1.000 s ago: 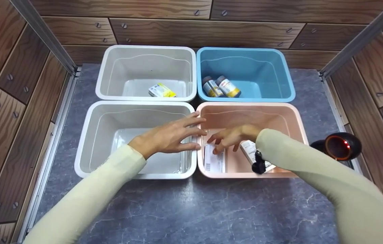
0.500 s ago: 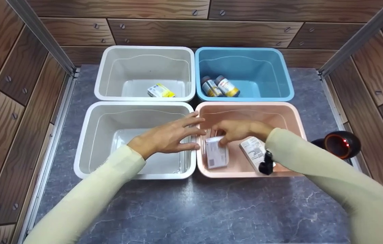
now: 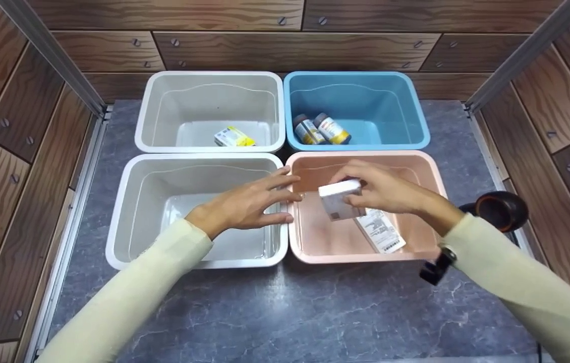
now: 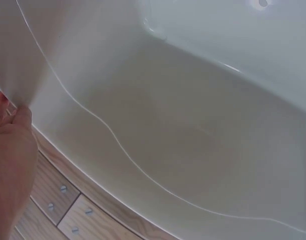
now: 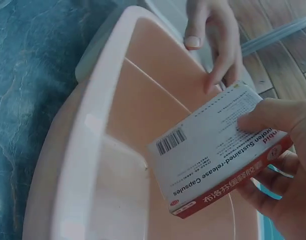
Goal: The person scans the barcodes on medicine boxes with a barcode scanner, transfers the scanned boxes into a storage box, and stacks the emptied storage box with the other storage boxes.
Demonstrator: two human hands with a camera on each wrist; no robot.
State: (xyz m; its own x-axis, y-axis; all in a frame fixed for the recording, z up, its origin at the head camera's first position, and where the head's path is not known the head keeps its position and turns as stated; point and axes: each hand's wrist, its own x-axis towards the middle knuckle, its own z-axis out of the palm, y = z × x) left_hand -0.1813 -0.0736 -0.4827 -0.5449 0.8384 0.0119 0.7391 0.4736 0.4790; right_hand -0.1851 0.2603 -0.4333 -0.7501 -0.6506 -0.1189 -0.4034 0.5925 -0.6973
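Pinching capsule box (image 5: pixel 198 155), right hand (image 3: pixel 383 189) half-curled

Your right hand (image 3: pixel 378 189) has lifted the white box (image 3: pixel 339 205) from the left side of the pink bin (image 3: pixel 355 258) toward its middle. Your wrist camera (image 3: pixel 437 267) has swung past the bin's near rim, uncovering more of a second box (image 3: pixel 382 232).

pale glare marks the table (image 3: pixel 285 307); the wrist views look duller.

Around the pink bin (image 3: pixel 345 259): left hand (image 3: pixel 249 204) blocks nine o'clock, right forearm (image 3: pixel 497 267) three; open passage over tabletop (image 3: pixel 345 312) at six
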